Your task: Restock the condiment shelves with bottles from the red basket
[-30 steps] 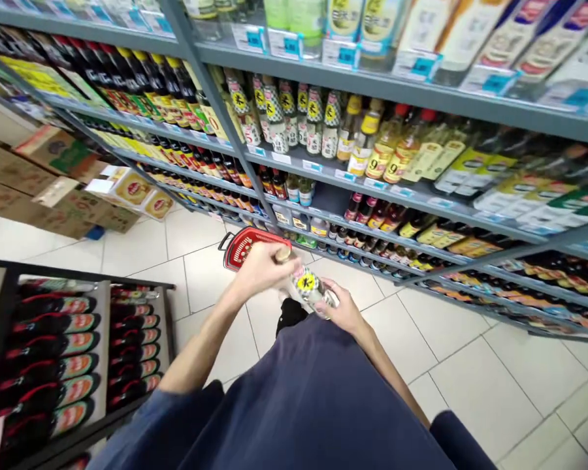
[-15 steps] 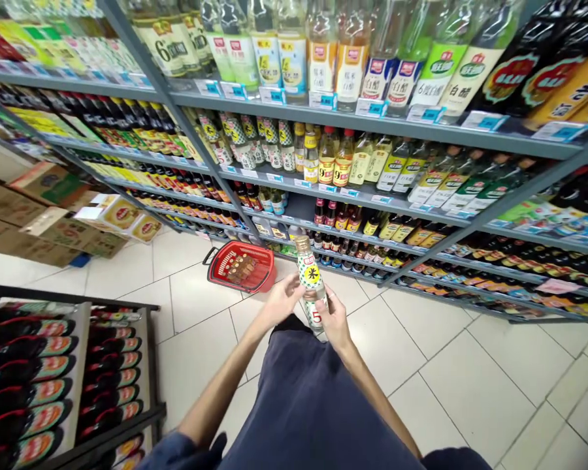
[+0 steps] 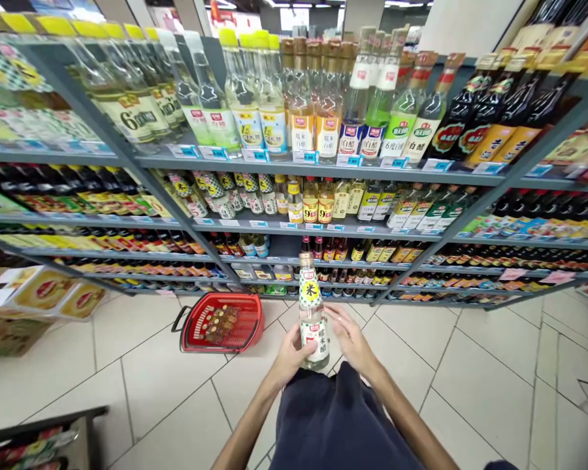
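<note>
A clear glass vinegar bottle [image 3: 318, 336] stands upright in front of my body. It has a green-checked neck band with a yellow circle and a white front label. My left hand [image 3: 293, 354] grips its lower left side, the thumb lying across the label. To the right of the bottle is my right hand [image 3: 351, 341], with its fingers stretched out; the fingertips are close to the glass, and whether they touch it I cannot tell.
Tall shelves [image 3: 274, 168] packed with vinegar and sauce bottles run across ahead. A red shopping basket [image 3: 252, 326] with brown items inside sits on the tiled floor to the left. Cartons [image 3: 44, 290] are stacked further left, and a dark rack [image 3: 44, 421] fills the lower left corner.
The bottle has been turned, so a different label side faces me. My right hand has come off its front and opened. My left hand has moved onto the label; the view has tilted up.
</note>
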The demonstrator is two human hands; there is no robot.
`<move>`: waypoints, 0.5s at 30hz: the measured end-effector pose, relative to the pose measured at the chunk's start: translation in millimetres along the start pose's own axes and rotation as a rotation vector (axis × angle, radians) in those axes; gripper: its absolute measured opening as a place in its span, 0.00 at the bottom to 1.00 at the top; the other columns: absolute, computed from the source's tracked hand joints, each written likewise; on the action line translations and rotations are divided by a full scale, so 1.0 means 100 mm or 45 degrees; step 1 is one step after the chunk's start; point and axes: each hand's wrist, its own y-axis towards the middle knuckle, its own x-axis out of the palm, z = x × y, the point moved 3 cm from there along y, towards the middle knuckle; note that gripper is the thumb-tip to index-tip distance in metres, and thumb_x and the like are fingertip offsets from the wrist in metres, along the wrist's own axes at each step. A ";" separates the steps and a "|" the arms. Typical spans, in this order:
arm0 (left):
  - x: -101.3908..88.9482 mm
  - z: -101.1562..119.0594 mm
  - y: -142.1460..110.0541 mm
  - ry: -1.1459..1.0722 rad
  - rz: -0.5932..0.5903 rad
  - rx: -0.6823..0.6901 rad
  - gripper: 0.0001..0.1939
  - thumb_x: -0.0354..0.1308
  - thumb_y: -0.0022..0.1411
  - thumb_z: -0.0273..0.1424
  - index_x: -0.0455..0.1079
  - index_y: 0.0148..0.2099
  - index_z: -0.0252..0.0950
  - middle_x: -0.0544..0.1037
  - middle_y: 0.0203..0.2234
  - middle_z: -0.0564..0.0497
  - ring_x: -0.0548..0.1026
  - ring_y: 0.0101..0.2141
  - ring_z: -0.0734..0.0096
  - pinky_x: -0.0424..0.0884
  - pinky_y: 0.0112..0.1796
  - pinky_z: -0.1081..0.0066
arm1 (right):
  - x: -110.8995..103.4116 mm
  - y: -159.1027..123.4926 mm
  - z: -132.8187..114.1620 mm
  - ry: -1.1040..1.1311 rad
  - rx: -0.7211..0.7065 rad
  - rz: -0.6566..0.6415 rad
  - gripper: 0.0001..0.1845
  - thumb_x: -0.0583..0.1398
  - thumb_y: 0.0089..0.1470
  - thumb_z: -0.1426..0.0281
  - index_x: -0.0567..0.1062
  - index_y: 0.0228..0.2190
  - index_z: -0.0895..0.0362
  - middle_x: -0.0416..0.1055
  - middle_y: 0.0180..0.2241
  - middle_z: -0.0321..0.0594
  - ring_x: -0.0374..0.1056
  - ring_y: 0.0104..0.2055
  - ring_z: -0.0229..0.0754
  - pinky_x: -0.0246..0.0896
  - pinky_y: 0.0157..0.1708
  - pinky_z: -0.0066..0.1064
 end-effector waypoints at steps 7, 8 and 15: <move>-0.01 0.14 0.29 -0.368 -0.169 -0.022 0.43 0.73 0.52 0.53 0.68 0.65 0.39 0.76 0.59 0.35 0.82 0.49 0.45 0.81 0.49 0.54 | -0.05 0.18 -0.14 0.118 0.157 0.405 0.22 0.57 0.68 0.53 0.78 0.52 0.53 0.78 0.54 0.46 0.76 0.50 0.48 0.72 0.53 0.42; 0.00 0.18 0.34 -0.393 -0.186 -0.021 0.43 0.73 0.52 0.54 0.68 0.64 0.39 0.76 0.59 0.36 0.82 0.50 0.45 0.81 0.49 0.54 | -0.03 0.17 -0.11 0.135 0.185 0.434 0.22 0.57 0.68 0.52 0.79 0.51 0.54 0.78 0.53 0.46 0.76 0.49 0.47 0.72 0.52 0.42; 0.01 0.43 0.70 -0.397 -0.160 0.113 0.46 0.70 0.52 0.58 0.69 0.64 0.36 0.79 0.55 0.36 0.78 0.56 0.44 0.76 0.56 0.54 | -0.09 0.15 0.08 0.223 0.281 0.414 0.22 0.59 0.67 0.53 0.80 0.48 0.56 0.80 0.47 0.46 0.76 0.43 0.44 0.74 0.47 0.39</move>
